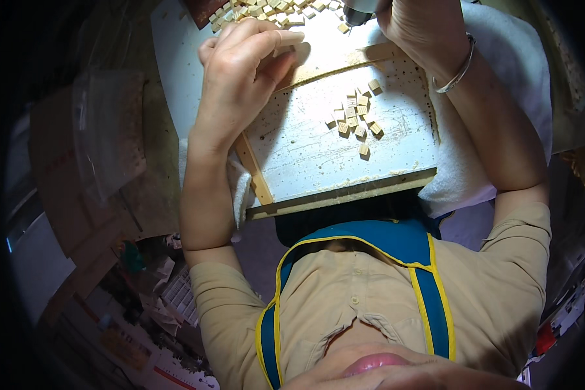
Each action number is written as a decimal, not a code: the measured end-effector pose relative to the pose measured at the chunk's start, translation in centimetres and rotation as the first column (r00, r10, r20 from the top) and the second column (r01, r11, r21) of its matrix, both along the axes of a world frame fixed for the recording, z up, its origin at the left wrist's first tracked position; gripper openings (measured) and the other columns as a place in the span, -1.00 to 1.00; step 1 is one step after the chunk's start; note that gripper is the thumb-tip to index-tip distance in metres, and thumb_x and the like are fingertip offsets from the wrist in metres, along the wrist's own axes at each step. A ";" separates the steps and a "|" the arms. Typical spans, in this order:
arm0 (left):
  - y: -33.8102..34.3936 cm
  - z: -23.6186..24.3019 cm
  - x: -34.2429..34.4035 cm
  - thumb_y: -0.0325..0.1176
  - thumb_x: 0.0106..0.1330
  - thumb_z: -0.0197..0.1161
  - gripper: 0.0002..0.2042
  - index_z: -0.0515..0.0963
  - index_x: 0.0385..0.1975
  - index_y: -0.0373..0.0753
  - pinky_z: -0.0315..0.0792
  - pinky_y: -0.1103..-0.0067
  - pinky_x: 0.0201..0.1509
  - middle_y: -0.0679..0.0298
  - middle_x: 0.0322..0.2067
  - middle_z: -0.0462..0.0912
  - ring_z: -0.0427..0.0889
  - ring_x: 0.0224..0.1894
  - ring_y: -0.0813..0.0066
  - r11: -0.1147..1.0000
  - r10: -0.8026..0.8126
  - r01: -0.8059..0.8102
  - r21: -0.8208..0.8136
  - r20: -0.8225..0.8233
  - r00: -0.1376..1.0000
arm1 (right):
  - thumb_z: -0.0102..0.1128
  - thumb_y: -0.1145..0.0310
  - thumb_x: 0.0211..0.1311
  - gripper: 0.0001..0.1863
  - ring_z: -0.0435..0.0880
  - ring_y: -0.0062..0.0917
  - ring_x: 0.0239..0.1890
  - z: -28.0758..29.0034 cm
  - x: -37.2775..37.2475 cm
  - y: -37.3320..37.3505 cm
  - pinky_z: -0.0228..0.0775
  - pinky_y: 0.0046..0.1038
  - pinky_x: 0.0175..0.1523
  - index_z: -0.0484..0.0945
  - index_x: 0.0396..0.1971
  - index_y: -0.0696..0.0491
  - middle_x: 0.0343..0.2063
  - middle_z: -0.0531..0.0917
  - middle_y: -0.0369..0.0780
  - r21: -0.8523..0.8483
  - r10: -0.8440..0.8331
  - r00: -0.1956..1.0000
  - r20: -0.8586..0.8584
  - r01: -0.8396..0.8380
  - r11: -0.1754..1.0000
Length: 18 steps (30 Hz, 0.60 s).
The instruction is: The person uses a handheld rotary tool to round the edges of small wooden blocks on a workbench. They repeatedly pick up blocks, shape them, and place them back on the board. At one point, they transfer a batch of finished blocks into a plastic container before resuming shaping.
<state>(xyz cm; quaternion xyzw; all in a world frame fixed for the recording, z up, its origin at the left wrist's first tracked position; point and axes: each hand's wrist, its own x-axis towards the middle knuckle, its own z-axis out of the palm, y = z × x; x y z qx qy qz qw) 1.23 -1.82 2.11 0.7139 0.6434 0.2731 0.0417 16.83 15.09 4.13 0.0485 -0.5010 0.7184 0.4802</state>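
My right hand (422, 29) is closed round a grey handheld tool with a black nose (356, 15), at the top of the view. The tool's nose points down close to a small wooden block (343, 28). To the left, my left hand (244, 62) has its fingers curled, with thumb and forefinger near each other; what lies between them I cannot make out. Beyond its fingertips lies a pile of small wooden blocks (266, 12). Nearer to me, several small wooden cubes (352, 110) are scattered on the white board (305, 159). Some show lines on their faces.
A wooden strip (338, 67) crosses the board, and another strip (255, 170) runs along its left side. White towels (465, 166) lie under my forearms. Sawdust and specks dot the board. A clear plastic container (107, 130) and cardboard (52, 162) stand at the left.
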 end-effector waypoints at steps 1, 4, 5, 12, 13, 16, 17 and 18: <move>0.0 0.1 0.8 -0.49 0.28 0.44 -0.79 0.75 -0.10 -0.18 0.46 0.50 -0.01 0.32 -0.14 0.71 0.68 -0.09 0.49 0.998 0.003 0.010 -0.057 0.225 0.974 | 0.28 0.37 0.32 -0.79 0.63 -0.69 -0.51 -0.1 -0.1 0.1 0.49 -0.63 -0.46 0.54 -0.10 0.05 -0.43 0.62 -0.33 -0.006 -0.004 1.000 0.003 0.004 1.000; 0.2 -0.8 2.5 -0.55 0.36 0.38 -0.78 0.70 -0.03 -0.36 0.62 0.67 -0.03 0.22 -0.12 0.67 0.70 -0.07 0.53 0.994 -0.023 0.074 -0.079 0.516 0.856 | 0.31 0.39 0.29 -0.74 0.63 -0.70 -0.48 -0.1 -0.2 0.0 0.50 -0.64 -0.43 0.53 -0.07 0.06 -0.41 0.62 -0.33 -0.008 -0.012 1.000 0.003 0.012 1.000; 0.1 -1.0 3.0 -0.56 0.36 0.37 -0.78 0.70 -0.02 -0.36 0.61 0.64 0.00 0.23 -0.12 0.65 0.70 -0.07 0.51 0.993 -0.010 0.075 -0.093 0.558 0.830 | 0.31 0.40 0.29 -0.74 0.63 -0.70 -0.47 0.0 -0.3 0.0 0.50 -0.64 -0.42 0.53 -0.06 0.07 -0.40 0.62 -0.34 -0.005 -0.014 1.000 0.001 0.014 1.000; 0.2 -1.3 3.1 -0.57 0.31 0.41 -0.71 0.68 0.03 -0.36 0.61 0.62 0.07 0.27 -0.12 0.62 0.69 -0.06 0.53 0.984 0.071 0.024 -0.177 0.515 0.855 | 0.33 0.43 0.25 -0.67 0.63 -0.71 -0.44 0.3 -0.2 -0.1 0.51 -0.65 -0.40 0.51 -0.02 0.08 -0.38 0.62 -0.34 0.030 -0.035 0.999 0.006 0.035 0.999; 0.1 -1.2 3.2 -0.56 0.30 0.43 -0.70 0.68 0.02 -0.36 0.62 0.62 0.08 0.27 -0.12 0.62 0.69 -0.06 0.52 0.987 0.070 0.019 -0.159 0.532 0.844 | 0.34 0.44 0.24 -0.67 0.63 -0.71 -0.44 0.2 -0.3 -0.2 0.51 -0.65 -0.39 0.51 -0.01 0.09 -0.38 0.62 -0.34 0.040 -0.041 0.999 0.008 0.041 0.998; 0.0 -1.4 3.3 -0.55 0.24 0.48 -0.69 0.69 0.00 -0.35 0.62 0.62 0.09 0.28 -0.13 0.62 0.69 -0.07 0.52 0.992 0.086 -0.022 -0.123 0.544 0.835 | 0.35 0.46 0.22 -0.64 0.63 -0.71 -0.42 -0.1 -0.7 -0.6 0.51 -0.65 -0.38 0.50 0.01 0.09 -0.37 0.62 -0.34 0.087 -0.057 0.998 0.013 0.056 0.995; -0.1 -1.7 3.2 -0.55 0.23 0.49 -0.69 0.70 -0.02 -0.36 0.62 0.62 0.09 0.28 -0.14 0.61 0.69 -0.08 0.52 0.991 0.106 -0.049 -0.122 0.521 0.847 | 0.35 0.46 0.22 -0.63 0.63 -0.71 -0.42 -0.3 -0.9 -0.8 0.51 -0.65 -0.38 0.50 0.01 0.10 -0.37 0.62 -0.34 0.108 -0.068 0.998 0.014 0.066 0.992; -0.1 -1.9 3.2 -0.55 0.21 0.51 -0.70 0.70 -0.05 -0.36 0.63 0.62 0.09 0.28 -0.15 0.61 0.69 -0.08 0.52 0.990 0.122 -0.072 -0.120 0.501 0.857 | 0.35 0.47 0.21 -0.62 0.63 -0.72 -0.42 -0.4 -1.0 -0.9 0.51 -0.65 -0.38 0.50 0.02 0.10 -0.36 0.62 -0.34 0.131 -0.084 0.996 0.018 0.081 0.988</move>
